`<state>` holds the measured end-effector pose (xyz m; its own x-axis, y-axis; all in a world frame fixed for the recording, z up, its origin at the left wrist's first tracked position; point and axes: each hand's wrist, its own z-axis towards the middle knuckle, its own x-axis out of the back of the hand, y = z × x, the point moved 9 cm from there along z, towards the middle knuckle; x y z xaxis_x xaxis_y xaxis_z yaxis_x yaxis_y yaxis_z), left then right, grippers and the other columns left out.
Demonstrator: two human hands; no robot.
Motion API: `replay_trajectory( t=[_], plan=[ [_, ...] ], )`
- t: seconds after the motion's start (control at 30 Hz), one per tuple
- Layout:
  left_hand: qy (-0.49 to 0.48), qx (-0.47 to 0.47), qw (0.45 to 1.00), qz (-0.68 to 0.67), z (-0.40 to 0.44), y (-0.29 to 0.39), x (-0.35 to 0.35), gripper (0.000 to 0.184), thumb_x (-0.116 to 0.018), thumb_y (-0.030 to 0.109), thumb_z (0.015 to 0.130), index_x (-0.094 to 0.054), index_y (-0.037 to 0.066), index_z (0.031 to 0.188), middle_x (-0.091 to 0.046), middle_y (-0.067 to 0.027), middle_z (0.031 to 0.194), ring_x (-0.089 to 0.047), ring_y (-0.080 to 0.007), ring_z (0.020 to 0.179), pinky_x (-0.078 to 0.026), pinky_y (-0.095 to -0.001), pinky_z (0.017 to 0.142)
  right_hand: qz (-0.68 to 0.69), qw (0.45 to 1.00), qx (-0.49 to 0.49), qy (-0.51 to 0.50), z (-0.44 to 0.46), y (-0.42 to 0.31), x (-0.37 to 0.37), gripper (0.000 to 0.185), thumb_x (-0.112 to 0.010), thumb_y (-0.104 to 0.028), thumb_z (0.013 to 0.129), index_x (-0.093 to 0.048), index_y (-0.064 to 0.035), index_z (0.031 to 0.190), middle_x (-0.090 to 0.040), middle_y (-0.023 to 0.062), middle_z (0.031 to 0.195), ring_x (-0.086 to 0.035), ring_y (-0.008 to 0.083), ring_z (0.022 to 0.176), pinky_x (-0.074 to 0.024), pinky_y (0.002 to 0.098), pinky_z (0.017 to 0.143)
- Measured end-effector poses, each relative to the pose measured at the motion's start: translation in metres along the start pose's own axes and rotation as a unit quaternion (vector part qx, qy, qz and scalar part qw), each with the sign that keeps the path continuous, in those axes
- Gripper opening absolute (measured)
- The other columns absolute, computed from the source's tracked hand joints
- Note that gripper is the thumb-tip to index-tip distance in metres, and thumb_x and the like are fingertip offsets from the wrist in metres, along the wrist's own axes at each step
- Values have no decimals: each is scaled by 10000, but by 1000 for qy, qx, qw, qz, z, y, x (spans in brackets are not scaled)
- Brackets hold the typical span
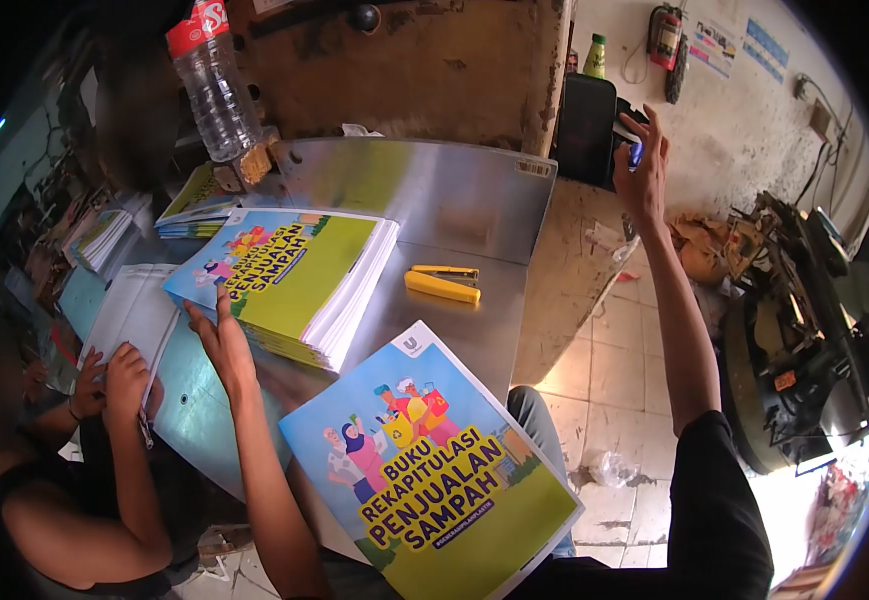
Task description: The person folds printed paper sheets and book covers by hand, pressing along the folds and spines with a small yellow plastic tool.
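My left hand [222, 345] rests at the near-left corner of a stack of booklets [324, 270], fingers stretched out along its edge. Blue and green covers with cartoon people and yellow-edged lettering show on the stack. My right hand [644, 165] is raised at the upper right beside a black upright object [586, 130]. Its fingers are apart, and a small bluish lit thing shows by them; whether they touch it is unclear. A booklet [434, 460] with the same cover lies tilted over my lap. The yellow stapler [442, 284] sits on the metal tabletop [454, 220], right of the stack.
At left, another person's hands [119, 385] rest on pale sheets [129, 320]. More booklets [194, 205] lie behind the stack, near a plastic bottle [216, 90] with a red label. Dark machinery [794, 330] stands right, and a fire extinguisher [665, 40] hangs on the wall.
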<state>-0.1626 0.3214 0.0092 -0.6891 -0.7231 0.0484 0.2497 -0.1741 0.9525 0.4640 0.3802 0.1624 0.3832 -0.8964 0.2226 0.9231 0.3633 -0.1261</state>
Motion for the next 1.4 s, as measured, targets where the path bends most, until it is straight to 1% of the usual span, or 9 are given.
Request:
replay_trajectory(
  t=[0.27,0.43,0.5,0.57,0.87,1.13,1.23,1.3,1.4],
  plan=[
    [-35,-22,999,-8,10,-16,-7,1021,-705,427,951,-120,-116,1588,-138,-298,1676,-169,-361,1568,-159,-392,1256,-6,1000,-3,-14,-3,4,-7,742,-549,-8,873,-309,-136,1563,-652,68,1380,-463,333,1297,-316,474,1169],
    [-45,-69,996,30,0,-8,-10,1073,-714,427,940,-60,-132,1581,-107,-328,1667,-108,-386,1575,-114,-406,1275,-42,998,38,-6,-6,14,-12,750,-555,-5,874,-295,-95,1571,-653,74,1375,-489,338,1274,-333,465,1164],
    [-33,-37,994,95,-14,6,-11,1098,-722,420,930,-29,-131,1579,-81,-343,1663,-53,-428,1571,-85,-424,1284,-36,993,109,-8,-5,10,-13,711,-549,9,877,-341,-63,1553,-649,94,1375,-516,344,1264,-360,450,1147],
    [-23,-34,995,95,-13,-2,-14,1088,-717,400,930,-21,-129,1578,-54,-352,1661,-17,-478,1558,-62,-451,1286,-5,999,39,-13,-8,21,-13,578,-556,6,890,-519,-102,1456,-541,146,1490,-475,362,1369,-390,453,1132],
    [-35,13,992,124,-28,12,-23,1056,-699,313,943,17,-171,1550,-86,-481,1579,-17,-541,1535,-142,-485,1267,-42,997,56,-32,-7,49,-25,618,-587,8,884,-509,-150,1476,-484,87,1551,-491,346,1333,-461,431,1085],
    [-34,31,993,110,-28,10,-24,1066,-678,355,961,40,-172,1547,-59,-485,1579,6,-516,1544,-140,-459,1270,-51,996,53,-49,-7,52,-29,631,-608,-6,891,-490,-152,1493,-503,74,1539,-481,346,1349,-453,439,1095],
    [-23,25,994,107,-26,6,-27,1065,-676,380,958,31,-134,1567,-102,-453,1591,-94,-537,1532,-186,-554,1245,-56,994,85,-34,-7,48,-27,649,-600,-12,883,-467,-125,1509,-549,81,1500,-515,350,1313,-425,450,1115],
    [-26,-16,996,87,-22,9,-26,1012,-677,348,956,-37,-133,1576,-61,-388,1643,-13,-462,1563,-65,-435,1285,-61,986,152,-16,-6,52,-29,661,-585,-9,883,-442,-99,1522,-595,92,1450,-559,348,1250,-424,442,1103],
    [-25,-87,992,87,-11,-3,-25,948,-672,386,943,-156,-52,1606,-129,-298,1676,-79,-411,1571,-62,-419,1286,-23,988,147,36,-8,-7,-4,652,-560,6,897,-398,-31,1528,-648,101,1379,-589,347,1178,-440,428,1060]
  ],
)
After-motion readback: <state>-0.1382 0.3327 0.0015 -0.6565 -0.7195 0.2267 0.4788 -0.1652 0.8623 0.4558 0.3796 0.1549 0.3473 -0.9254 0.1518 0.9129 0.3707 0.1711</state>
